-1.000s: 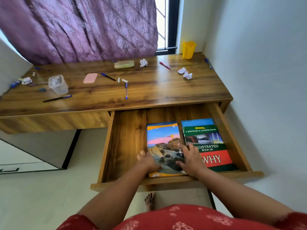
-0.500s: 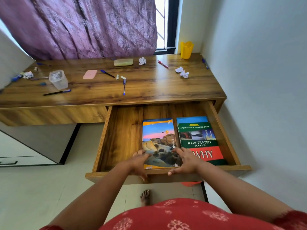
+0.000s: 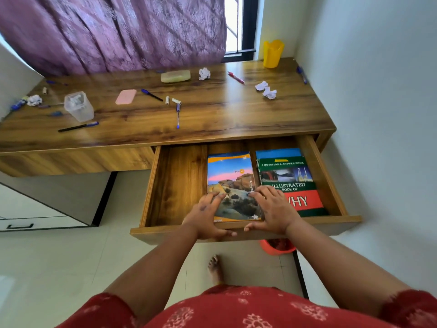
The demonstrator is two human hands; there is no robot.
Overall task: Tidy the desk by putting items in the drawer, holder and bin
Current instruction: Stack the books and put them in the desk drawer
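Observation:
The wooden drawer (image 3: 151, 192) stands pulled out under the desk (image 3: 236, 114). Two books lie flat in it: a landscape-cover book (image 3: 230, 178) and, to its right, a green and red "Illustrated Book of Why" (image 3: 287, 176) on top of a blue one. My left hand (image 3: 205, 218) and my right hand (image 3: 272, 211) rest at the drawer's front, fingers stretched over the landscape book's near corners and thumbs lying along the front rim. A yellow holder (image 3: 273, 53) stands at the desk's back right. An orange-red bin (image 3: 277, 248) shows on the floor below the drawer.
Scattered on the desk are several pens (image 3: 177, 114), crumpled paper balls (image 3: 204, 73), a pink pad (image 3: 126, 96), a pale green case (image 3: 175, 76) and a clear plastic container (image 3: 79, 106). A white wall is close on the right. My bare foot (image 3: 215, 268) is under the drawer.
Both hands slid back from the middle of the landscape book to the drawer's front edge, and the thumbs came to lie on the rim. The books stayed put.

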